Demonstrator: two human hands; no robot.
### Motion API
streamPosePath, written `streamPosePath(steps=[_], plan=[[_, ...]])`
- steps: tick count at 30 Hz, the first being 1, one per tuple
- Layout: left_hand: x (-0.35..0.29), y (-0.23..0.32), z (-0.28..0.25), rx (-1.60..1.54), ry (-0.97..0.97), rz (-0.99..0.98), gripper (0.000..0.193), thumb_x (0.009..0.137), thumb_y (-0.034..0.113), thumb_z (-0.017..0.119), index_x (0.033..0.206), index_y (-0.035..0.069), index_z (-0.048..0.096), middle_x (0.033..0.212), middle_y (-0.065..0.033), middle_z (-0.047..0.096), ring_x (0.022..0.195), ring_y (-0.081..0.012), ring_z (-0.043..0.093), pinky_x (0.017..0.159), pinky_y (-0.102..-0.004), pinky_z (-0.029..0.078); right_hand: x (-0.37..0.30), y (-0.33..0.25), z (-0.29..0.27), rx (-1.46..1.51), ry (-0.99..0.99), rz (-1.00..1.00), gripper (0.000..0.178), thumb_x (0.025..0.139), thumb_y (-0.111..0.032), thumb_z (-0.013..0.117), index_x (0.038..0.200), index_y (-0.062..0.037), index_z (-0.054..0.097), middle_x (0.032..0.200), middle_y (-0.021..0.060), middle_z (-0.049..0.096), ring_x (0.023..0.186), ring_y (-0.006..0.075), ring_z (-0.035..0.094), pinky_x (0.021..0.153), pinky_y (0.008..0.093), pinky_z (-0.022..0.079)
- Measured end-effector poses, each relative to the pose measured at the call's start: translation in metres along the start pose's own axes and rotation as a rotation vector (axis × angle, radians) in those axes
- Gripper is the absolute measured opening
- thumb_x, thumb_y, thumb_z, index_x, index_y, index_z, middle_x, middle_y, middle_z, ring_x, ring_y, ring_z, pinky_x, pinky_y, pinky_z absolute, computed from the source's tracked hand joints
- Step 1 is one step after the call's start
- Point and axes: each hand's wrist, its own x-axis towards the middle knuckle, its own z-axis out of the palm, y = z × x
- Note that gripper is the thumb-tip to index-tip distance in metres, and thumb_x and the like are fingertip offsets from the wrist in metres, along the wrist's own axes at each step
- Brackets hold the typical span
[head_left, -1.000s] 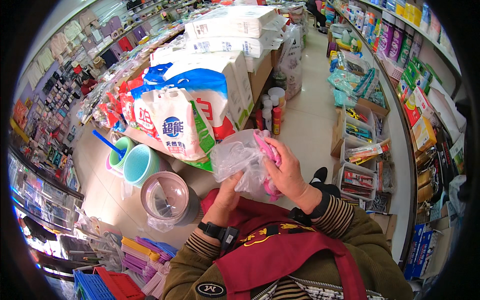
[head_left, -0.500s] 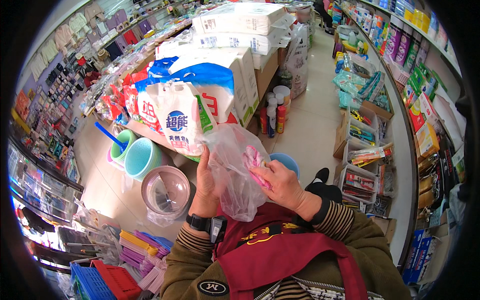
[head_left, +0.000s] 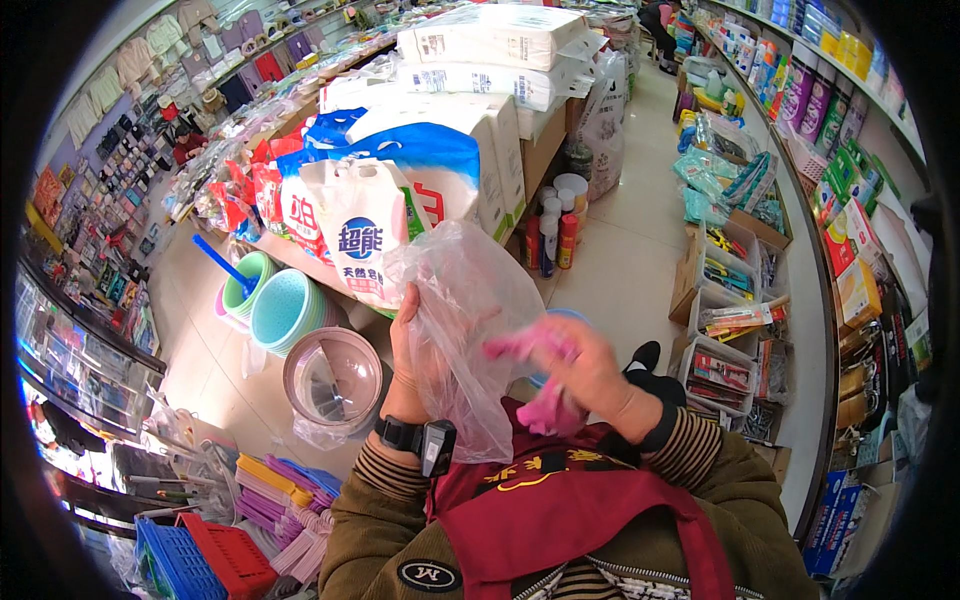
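A clear plastic bag (head_left: 465,370) hangs upright in front of my chest. My left hand (head_left: 405,365) holds it at its left side, thumb up along the edge; the other fingers are veiled by the film, and I cannot tell whether they are inside or behind it. To the right of the bag, my right hand (head_left: 600,385) grips a crumpled pink cloth (head_left: 550,412), one end sticking out to the left and another hanging below. Motion blurs the cloth and the fingers around it. Behind the bag, a blue basin (head_left: 570,316) shows only in part.
White detergent bags (head_left: 360,235) and stacked tissue packs (head_left: 490,40) fill the stand ahead. Stacked tubs (head_left: 290,310) and a brownish basin (head_left: 330,380) stand at left. Plastic baskets (head_left: 215,560) lie lower left. Goods bins (head_left: 720,375) line the right of the aisle floor (head_left: 630,250).
The pink cloth was bunched in my right hand against the bag; now it is looser, hangs lower and is blurred. My right hand has shifted slightly right, and the bag stands taller.
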Motion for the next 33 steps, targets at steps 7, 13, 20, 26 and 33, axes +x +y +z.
streamPosePath(steps=[7, 13, 20, 26, 33], plan=[[-0.006, -0.044, -0.001, 0.082, -0.149, -0.074, 0.062, 0.101, 0.042, 0.053, 0.151, 0.009, 0.038, 0.149, -0.0150, 0.047, 0.134, -0.0326, 0.048, 0.112, -0.0511, 0.039, 0.016, -0.023, 0.023, -0.442, -0.099, -0.726, 0.026, 0.086, -0.013, 0.070, 0.111, -0.0092, 0.064, 0.096, 0.0115, 0.060, 0.084, 0.0319, 0.062, 0.073, 0.0408, 0.054], [-0.023, -0.061, 0.023, -0.003, -0.050, -0.403, 0.056, 0.103, 0.037, 0.050, 0.150, 0.008, 0.040, 0.147, -0.0130, 0.050, 0.131, -0.0293, 0.053, 0.109, -0.0467, 0.044, 0.082, 0.025, 0.002, -0.748, 0.366, -0.354, 0.037, 0.082, -0.017, 0.071, 0.116, -0.0117, 0.058, 0.103, 0.0161, 0.062, 0.098, 0.0398, 0.062, 0.079, 0.0487, 0.051], [-0.006, -0.043, 0.007, -0.033, -0.063, -0.263, 0.055, 0.102, 0.031, 0.049, 0.152, 0.009, 0.039, 0.152, -0.0139, 0.046, 0.139, -0.0352, 0.043, 0.117, -0.0547, 0.031, 0.085, 0.023, -0.036, -0.514, 0.451, -0.133, 0.038, 0.086, -0.016, 0.069, 0.121, -0.0117, 0.057, 0.107, 0.0160, 0.062, 0.095, 0.0380, 0.062, 0.081, 0.0470, 0.052], [0.002, -0.045, 0.006, 0.210, -0.135, -0.061, 0.057, 0.103, 0.037, 0.043, 0.153, 0.009, 0.037, 0.156, -0.0131, 0.040, 0.143, -0.0345, 0.037, 0.112, -0.0602, 0.035, 0.027, 0.014, 0.033, -0.590, 0.069, -0.492, 0.050, 0.084, -0.015, 0.069, 0.133, -0.0167, 0.057, 0.108, 0.0154, 0.060, 0.093, 0.0359, 0.062, 0.079, 0.0435, 0.053], [-0.004, 0.012, 0.032, 0.184, -0.148, -0.013, 0.066, 0.102, 0.038, 0.049, 0.158, 0.011, 0.025, 0.163, -0.0099, 0.027, 0.147, -0.0404, 0.028, 0.109, -0.0710, 0.032, 0.015, 0.075, -0.026, -0.642, -0.004, 0.011, 0.042, 0.089, -0.015, 0.066, 0.130, -0.0171, 0.060, 0.105, 0.0166, 0.064, 0.097, 0.0359, 0.064, 0.082, 0.0407, 0.054]])
